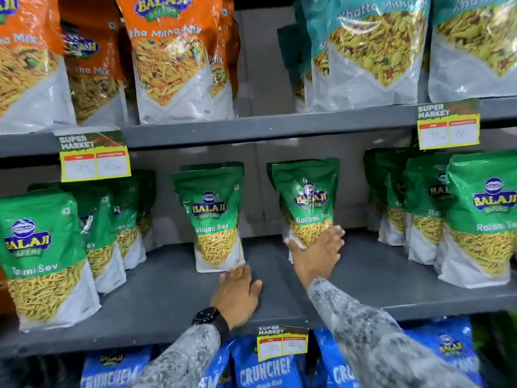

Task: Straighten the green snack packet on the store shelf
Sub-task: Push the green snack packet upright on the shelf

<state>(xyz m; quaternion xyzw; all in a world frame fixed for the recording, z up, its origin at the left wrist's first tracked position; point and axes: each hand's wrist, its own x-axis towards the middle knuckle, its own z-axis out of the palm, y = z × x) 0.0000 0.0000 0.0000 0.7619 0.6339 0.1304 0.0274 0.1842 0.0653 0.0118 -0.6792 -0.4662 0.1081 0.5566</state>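
Observation:
Two green Ratlami Sev packets stand apart in the middle of the grey shelf (279,289). The right one (306,200) stands upright, leaning slightly; my right hand (316,254) lies flat against its lower front, fingers spread and gripping nothing. The left packet (214,217) stands upright, and my left hand (237,295), wearing a black watch, rests palm-down on the shelf just in front of its base, fingers extended. Neither hand is closed around a packet.
More green packets stand in rows at the shelf's left (42,253) and right (481,219). Orange (170,51) and teal (375,49) packets fill the shelf above, blue packets (265,368) the one below. Yellow price tags (95,158) hang from the shelf edges.

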